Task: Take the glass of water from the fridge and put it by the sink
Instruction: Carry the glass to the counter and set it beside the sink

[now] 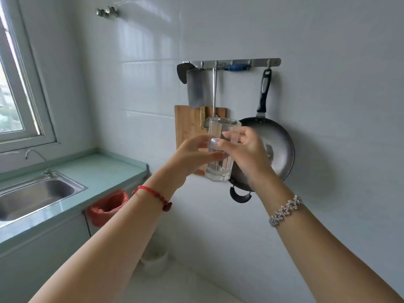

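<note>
A clear faceted glass of water with a barcode sticker is held upright in the air in front of the tiled wall. My left hand wraps its left side and my right hand grips its right side, thumb across the front. The steel sink is set in a pale green counter at the lower left, well below and left of the glass. The fridge is not in view.
A wall rail holds a cleaver, ladle and frying pan over a wooden cutting board, right behind the glass. A red-lined bin sits under the counter's end. A tap and window are left.
</note>
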Demonstrator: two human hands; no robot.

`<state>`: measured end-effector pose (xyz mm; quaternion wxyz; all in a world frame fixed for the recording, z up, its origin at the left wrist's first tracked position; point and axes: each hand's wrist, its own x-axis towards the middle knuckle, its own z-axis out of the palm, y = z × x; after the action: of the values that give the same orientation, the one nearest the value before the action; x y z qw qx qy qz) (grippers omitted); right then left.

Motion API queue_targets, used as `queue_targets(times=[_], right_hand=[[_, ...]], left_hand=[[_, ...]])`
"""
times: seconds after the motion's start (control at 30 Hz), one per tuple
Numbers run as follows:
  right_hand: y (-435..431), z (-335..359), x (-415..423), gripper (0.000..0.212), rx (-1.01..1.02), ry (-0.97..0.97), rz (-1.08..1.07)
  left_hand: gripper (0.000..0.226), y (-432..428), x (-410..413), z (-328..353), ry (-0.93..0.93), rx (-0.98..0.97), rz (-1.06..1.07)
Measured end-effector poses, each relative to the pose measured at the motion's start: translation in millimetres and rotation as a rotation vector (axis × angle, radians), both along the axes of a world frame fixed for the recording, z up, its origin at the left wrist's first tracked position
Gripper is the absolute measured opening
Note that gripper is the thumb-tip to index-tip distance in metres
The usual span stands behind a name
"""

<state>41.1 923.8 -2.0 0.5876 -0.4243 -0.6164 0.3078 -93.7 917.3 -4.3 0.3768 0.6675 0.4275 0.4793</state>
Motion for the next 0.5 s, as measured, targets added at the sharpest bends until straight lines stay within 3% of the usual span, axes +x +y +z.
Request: queue_targets(times=[0.13, 0.5], right_hand=[[39.4, -3.4, -56.0, 0.053, -0.002, -0.006, 0.092], [162.7, -24.2, -180.0, 0.044, -0.020, 0.023, 0.374]], left_hand=[[0.034, 27.7, -54.8, -4.6, -0.043, -0.025, 0.099], [0.056, 116.1, -170.1, -26.4, -0.085, -0.072, 0.387]])
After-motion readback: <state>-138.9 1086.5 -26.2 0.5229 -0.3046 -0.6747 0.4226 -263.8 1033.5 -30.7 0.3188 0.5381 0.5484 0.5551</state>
